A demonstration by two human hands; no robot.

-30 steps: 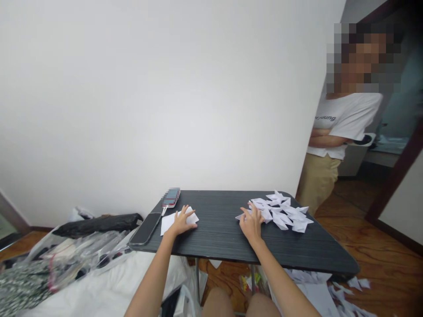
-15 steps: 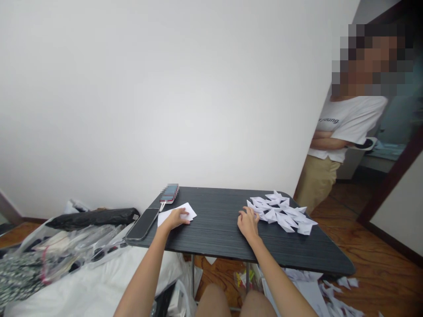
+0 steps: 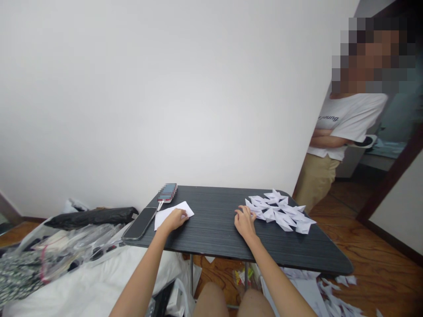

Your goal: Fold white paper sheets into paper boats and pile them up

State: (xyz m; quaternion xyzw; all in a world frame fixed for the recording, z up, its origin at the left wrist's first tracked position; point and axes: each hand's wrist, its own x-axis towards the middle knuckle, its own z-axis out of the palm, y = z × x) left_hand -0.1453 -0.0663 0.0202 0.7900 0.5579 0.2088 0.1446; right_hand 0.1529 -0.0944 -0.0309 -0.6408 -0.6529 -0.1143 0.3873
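My left hand (image 3: pixel 176 219) rests over some white paper (image 3: pixel 171 212) on the left part of the dark table. Its fingers are curled and closed on the paper's right edge. My right hand (image 3: pixel 245 220) is at the left edge of a cluster of folded white paper pieces (image 3: pixel 284 212). The fingers there are bent but apart, with nothing visibly held. Its fingertips lie close beside the nearest folded piece; whether they touch it I cannot tell.
A dark phone (image 3: pixel 140 223) lies at the table's left edge, behind it a blurred-out device (image 3: pixel 167 193) with a white cable. A person (image 3: pixel 346 123) with folded arms stands by the doorway. Paper scraps (image 3: pixel 335 295) litter the floor; bags (image 3: pixel 86 237) are piled left.
The left hand's fingers have drawn in on the paper's right edge, and the paper corners look more aligned. My right hand has barely moved. The view has shifted slightly.
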